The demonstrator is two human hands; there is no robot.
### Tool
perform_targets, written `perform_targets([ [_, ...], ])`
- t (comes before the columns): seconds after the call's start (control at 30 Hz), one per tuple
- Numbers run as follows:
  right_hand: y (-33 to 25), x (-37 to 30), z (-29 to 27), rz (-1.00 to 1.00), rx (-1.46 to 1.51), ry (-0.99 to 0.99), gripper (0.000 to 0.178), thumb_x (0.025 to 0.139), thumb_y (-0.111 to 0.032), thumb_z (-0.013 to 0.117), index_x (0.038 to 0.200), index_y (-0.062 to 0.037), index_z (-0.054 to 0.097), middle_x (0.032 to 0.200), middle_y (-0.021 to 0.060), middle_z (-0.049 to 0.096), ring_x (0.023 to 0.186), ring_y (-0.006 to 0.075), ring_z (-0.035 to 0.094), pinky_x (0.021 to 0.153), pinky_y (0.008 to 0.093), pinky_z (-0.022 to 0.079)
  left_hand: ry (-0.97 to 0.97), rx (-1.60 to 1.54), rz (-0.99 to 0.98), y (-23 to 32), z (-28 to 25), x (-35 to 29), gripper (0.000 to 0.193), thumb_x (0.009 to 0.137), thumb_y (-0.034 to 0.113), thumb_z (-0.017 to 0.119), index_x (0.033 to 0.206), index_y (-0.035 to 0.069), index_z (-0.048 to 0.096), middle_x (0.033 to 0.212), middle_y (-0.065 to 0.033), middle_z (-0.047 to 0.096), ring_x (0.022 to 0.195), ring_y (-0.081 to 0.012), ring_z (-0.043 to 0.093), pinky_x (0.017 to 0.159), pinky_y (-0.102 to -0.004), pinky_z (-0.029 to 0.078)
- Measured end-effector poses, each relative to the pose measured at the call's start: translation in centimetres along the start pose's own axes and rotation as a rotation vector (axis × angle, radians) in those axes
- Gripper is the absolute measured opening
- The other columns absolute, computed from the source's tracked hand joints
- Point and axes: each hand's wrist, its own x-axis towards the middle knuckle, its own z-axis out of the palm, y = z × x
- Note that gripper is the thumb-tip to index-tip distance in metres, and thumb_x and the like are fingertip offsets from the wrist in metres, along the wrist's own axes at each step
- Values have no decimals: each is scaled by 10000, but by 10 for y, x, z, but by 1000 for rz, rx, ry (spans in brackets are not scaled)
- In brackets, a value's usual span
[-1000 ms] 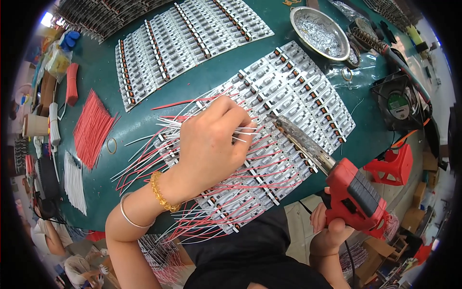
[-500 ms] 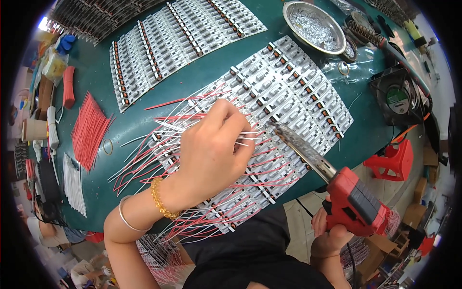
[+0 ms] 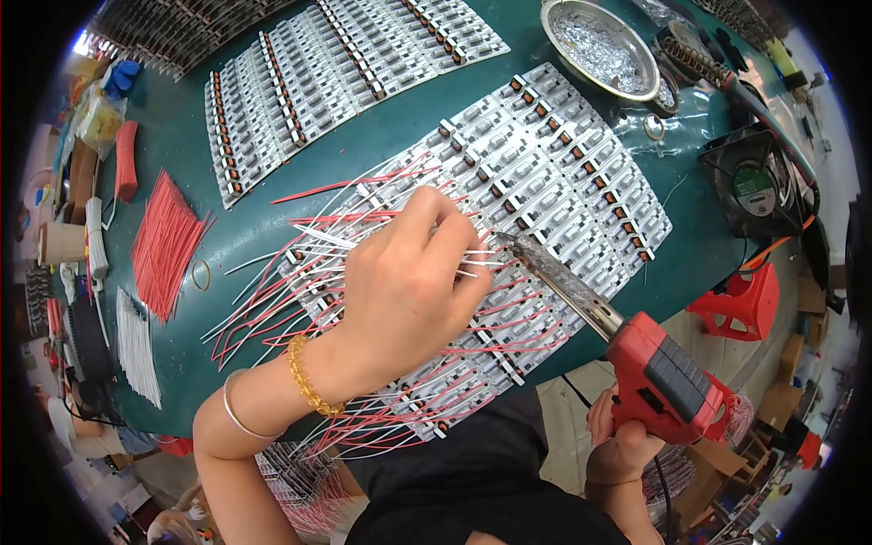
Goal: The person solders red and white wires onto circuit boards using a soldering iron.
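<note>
At the far left of the green bench (image 3: 245, 238), we see a red wire bundle (image 3: 126, 162), a loose white wire pile (image 3: 138, 350) and a red wire pile (image 3: 166, 250). Behind, a farther board panel (image 3: 336, 77) lies flat. At the centre, the left hand (image 3: 413, 282) pinches white wires (image 3: 477, 264) between thumb and fingers, over the left part of a near board panel (image 3: 590, 145), where red and white wires fan out. The iron's dark tip is just beside the pinched wires' ends; we cannot tell whether they touch. Further right, the right hand (image 3: 625, 434) is wrapped around the red handle of the soldering iron (image 3: 668, 377). Beyond are a metal bowl (image 3: 654, 87) of silvery bits, a black fan (image 3: 752, 188) and a red stool (image 3: 747, 304).
</note>
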Motion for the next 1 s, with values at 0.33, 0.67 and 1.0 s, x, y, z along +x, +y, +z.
perform_targets([
  [0.33,-6,-2,-8,40,-119,-63,714,631,-672,655,848,4,582,578,-12,507,518,99,485,493,234,361,-10,0,-17,1,0,0,145,693,66,649,731,21,517,759,-77,478,535,-214,522,463,-334,413],
  [0.67,-3,-5,3,-56,12,39,925,665,-643,662,1115,135,444,412,-19,393,318,93,382,347,215,324,-6,-39,-18,0,0,0,125,731,65,652,731,28,532,761,-73,490,532,-215,527,470,-328,418],
  [1.0,3,-9,-11,-60,56,-30,871,672,-632,663,1078,111,462,417,1,404,319,111,384,354,233,334,-71,-110,-68,11,-1,-2,106,700,68,674,700,57,568,757,-39,511,523,-181,525,462,-308,412],
])
